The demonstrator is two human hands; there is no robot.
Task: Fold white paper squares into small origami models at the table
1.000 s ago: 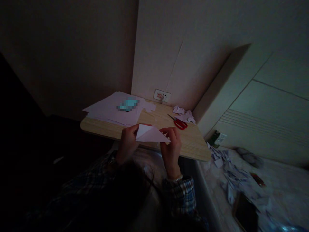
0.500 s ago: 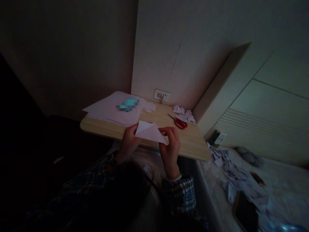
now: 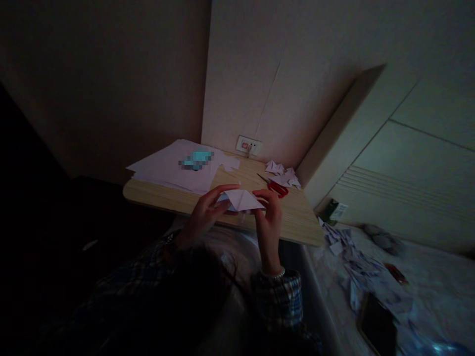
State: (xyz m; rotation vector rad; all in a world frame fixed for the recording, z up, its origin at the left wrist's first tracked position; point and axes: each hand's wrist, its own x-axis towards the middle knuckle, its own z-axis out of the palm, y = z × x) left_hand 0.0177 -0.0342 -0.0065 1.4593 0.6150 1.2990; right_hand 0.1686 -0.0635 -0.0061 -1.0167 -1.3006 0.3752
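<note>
Just over the front edge of the tabletop (image 3: pixel 302 225), I have a folded paper (image 3: pixel 243 200) raised between two bare hands, its peaked flap turned up toward the head camera. The likeliest trouble, as I judge it, is a crease set off line: uneven pressure from the two sides would skew the flap, and the dim light makes its edges hard for me to check. Too firm a squeeze could buckle such thin stock, while a slack one could let an end spring loose and drop past the edge. I also mind the red-handled scissors (image 3: pixel 277 189) lying close behind the fingers on the right; a careless reach forward could knock them, and I cannot tell whether anything touches them. A wide sweep farther back might scatter the folded pieces (image 3: pixel 284 176) near the wall. As for grip, the left hand (image 3: pixel 208 210) is about half spread, its forefinger stretched along the far side and its thumb against the near side, so it seems to hold the left end lightly. The right hand (image 3: pixel 267 210) is curled tighter, with the thumb below and fingers above, pinching the right corner; its exact contact is partly hidden from me. Left of the work, loose paper sheets (image 3: pixel 163 168) lie stacked, apart from both hands.
</note>
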